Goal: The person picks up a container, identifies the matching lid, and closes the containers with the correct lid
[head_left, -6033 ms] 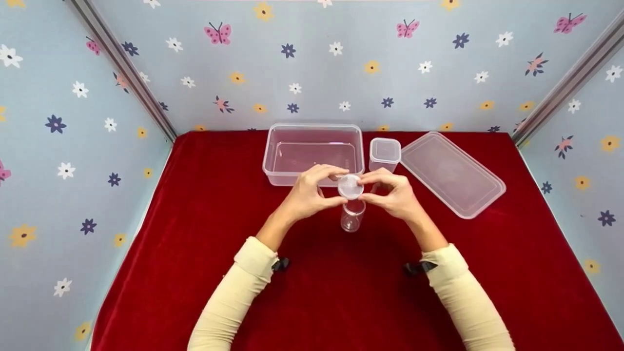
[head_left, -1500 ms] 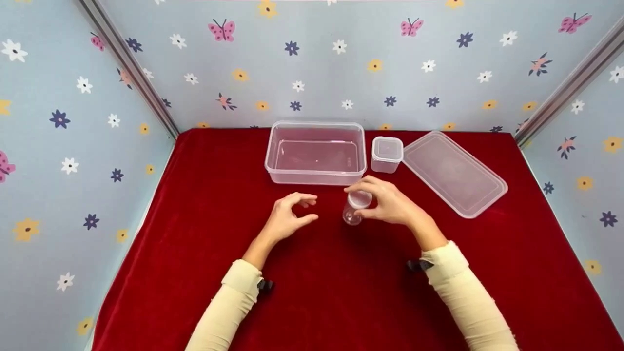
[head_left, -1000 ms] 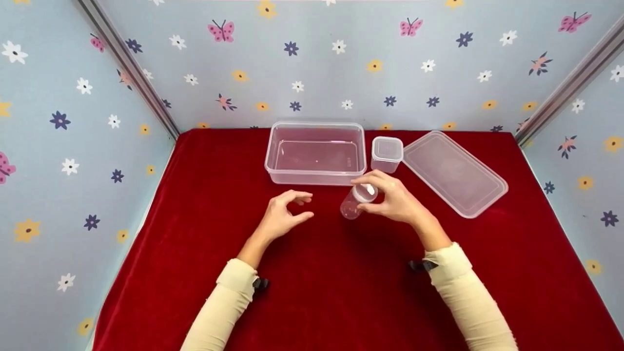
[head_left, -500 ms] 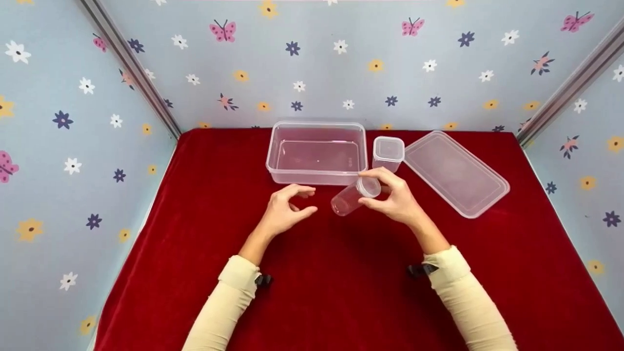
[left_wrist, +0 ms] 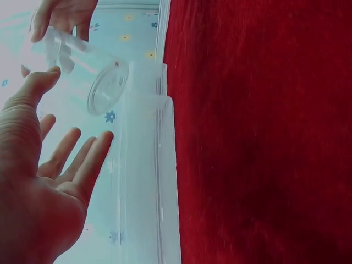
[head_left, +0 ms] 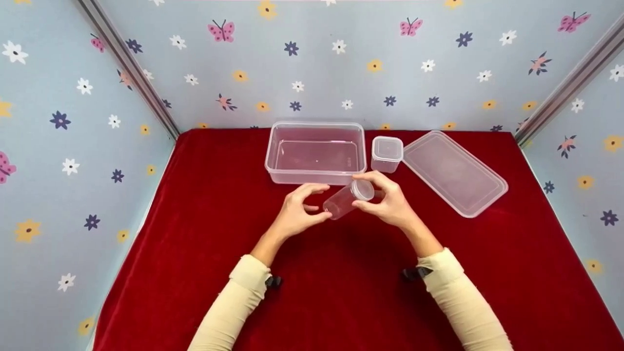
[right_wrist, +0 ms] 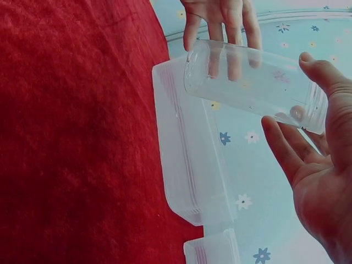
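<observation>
A clear plastic jar (head_left: 339,202) with a round translucent lid (head_left: 363,190) is held tilted above the red cloth, its base toward the left. My right hand (head_left: 390,201) grips it at the lid end between thumb and fingers. At the base, my left hand (head_left: 297,212) has its thumb and fingers spread around the jar. Its fingers look loosely extended in the left wrist view, behind the jar (left_wrist: 80,71). The thumb is at the base edge; firm contact cannot be told. In the right wrist view the jar (right_wrist: 242,77) looks see-through, with no contents visible.
Behind the hands stands a large clear rectangular box (head_left: 316,177) without its cover. Right of it is a small lidded square container (head_left: 387,152). A large flat lid (head_left: 456,173) lies farther right. Patterned walls (head_left: 321,63) enclose the back and sides.
The jar went from upright to tilted, lifted by the right hand. The left hand let go of the lid area, drew back left, then came in toward the jar's base.
</observation>
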The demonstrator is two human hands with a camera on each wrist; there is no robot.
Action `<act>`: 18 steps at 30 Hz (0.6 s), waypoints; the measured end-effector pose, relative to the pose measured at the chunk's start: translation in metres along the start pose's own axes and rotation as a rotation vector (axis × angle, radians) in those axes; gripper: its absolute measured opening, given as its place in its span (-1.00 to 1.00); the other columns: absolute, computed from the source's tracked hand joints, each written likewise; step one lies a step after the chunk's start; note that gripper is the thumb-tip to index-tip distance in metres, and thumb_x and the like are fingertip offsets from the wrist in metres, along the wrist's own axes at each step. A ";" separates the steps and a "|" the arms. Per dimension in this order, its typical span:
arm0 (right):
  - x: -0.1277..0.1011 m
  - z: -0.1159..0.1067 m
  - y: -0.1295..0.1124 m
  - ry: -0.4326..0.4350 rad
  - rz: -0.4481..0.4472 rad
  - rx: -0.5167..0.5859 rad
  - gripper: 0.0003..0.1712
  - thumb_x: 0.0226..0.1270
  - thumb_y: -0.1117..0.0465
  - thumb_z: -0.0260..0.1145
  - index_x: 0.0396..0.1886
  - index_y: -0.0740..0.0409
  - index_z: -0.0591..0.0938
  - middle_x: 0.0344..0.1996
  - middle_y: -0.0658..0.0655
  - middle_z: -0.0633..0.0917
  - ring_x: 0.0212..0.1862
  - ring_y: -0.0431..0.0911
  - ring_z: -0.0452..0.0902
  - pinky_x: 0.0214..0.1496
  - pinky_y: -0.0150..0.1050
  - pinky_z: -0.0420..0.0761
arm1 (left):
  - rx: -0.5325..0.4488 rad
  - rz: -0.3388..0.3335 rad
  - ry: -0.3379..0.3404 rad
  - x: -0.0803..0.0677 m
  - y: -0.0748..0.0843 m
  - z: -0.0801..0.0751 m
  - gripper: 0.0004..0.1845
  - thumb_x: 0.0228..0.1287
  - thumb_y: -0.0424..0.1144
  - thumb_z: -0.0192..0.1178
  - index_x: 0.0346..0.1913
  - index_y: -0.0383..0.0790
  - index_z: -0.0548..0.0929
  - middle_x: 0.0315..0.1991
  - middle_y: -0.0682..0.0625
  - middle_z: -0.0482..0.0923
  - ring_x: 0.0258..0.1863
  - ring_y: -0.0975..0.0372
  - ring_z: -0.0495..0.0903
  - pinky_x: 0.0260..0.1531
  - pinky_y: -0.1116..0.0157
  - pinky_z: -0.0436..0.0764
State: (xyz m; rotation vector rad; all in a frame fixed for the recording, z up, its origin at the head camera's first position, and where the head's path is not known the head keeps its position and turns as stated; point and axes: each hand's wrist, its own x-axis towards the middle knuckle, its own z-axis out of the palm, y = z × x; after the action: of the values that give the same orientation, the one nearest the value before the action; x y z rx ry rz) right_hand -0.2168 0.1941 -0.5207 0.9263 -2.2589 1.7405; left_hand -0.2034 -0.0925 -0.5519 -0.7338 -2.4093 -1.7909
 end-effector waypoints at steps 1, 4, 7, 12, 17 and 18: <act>0.000 0.001 0.000 0.001 -0.001 0.003 -0.28 0.17 0.55 0.68 0.36 0.39 0.70 0.17 0.44 0.74 0.10 -0.29 0.66 0.14 -0.44 0.83 | -0.010 0.000 -0.002 0.000 0.000 0.002 -0.32 0.23 -0.33 0.69 0.41 -0.35 0.71 0.35 -0.29 0.71 0.39 -0.27 0.68 0.07 0.04 0.92; 0.000 0.004 0.000 0.002 -0.001 0.012 -0.28 0.16 0.56 0.68 0.36 0.40 0.70 0.17 0.44 0.74 0.10 -0.29 0.67 0.12 -0.44 0.83 | -0.035 -0.001 -0.012 0.001 0.000 0.006 -0.29 0.20 -0.36 0.70 0.41 -0.40 0.68 0.35 -0.36 0.69 0.40 -0.30 0.68 0.04 0.13 0.92; 0.000 0.006 -0.001 -0.003 0.002 0.015 -0.29 0.17 0.56 0.68 0.36 0.41 0.69 0.19 0.45 0.74 0.12 -0.30 0.67 0.13 -0.45 0.82 | -0.043 -0.012 -0.019 0.002 0.000 0.010 -0.27 0.18 -0.37 0.71 0.41 -0.41 0.68 0.34 -0.37 0.69 0.39 -0.25 0.70 0.01 0.17 0.93; 0.000 0.007 -0.001 -0.008 0.015 0.021 -0.30 0.20 0.56 0.66 0.36 0.42 0.68 0.23 0.46 0.73 0.15 -0.31 0.66 0.14 -0.43 0.83 | -0.042 -0.020 -0.010 0.003 0.000 0.014 -0.32 0.18 -0.39 0.70 0.38 -0.33 0.71 0.30 -0.27 0.75 0.32 -0.12 0.77 -0.02 0.22 0.93; 0.000 0.009 -0.001 -0.003 0.003 0.029 -0.30 0.19 0.57 0.66 0.37 0.41 0.69 0.24 0.47 0.72 0.16 -0.30 0.67 0.14 -0.43 0.84 | -0.042 -0.014 0.005 0.003 -0.001 0.017 -0.37 0.18 -0.39 0.70 0.34 -0.28 0.75 0.25 -0.24 0.81 0.28 -0.11 0.81 -0.04 0.17 0.93; 0.000 0.009 -0.001 -0.005 0.003 0.031 -0.30 0.19 0.57 0.66 0.37 0.41 0.69 0.24 0.47 0.72 0.16 -0.30 0.67 0.14 -0.43 0.84 | -0.038 -0.012 0.007 0.003 -0.001 0.017 -0.37 0.18 -0.39 0.70 0.33 -0.27 0.76 0.24 -0.23 0.82 0.27 -0.11 0.81 -0.05 0.16 0.94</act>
State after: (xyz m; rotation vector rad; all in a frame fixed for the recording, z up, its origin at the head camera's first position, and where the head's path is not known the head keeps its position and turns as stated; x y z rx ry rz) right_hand -0.2144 0.1857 -0.5224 0.9347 -2.2435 1.7811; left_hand -0.2021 -0.0762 -0.5573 -0.7159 -2.3865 -1.8456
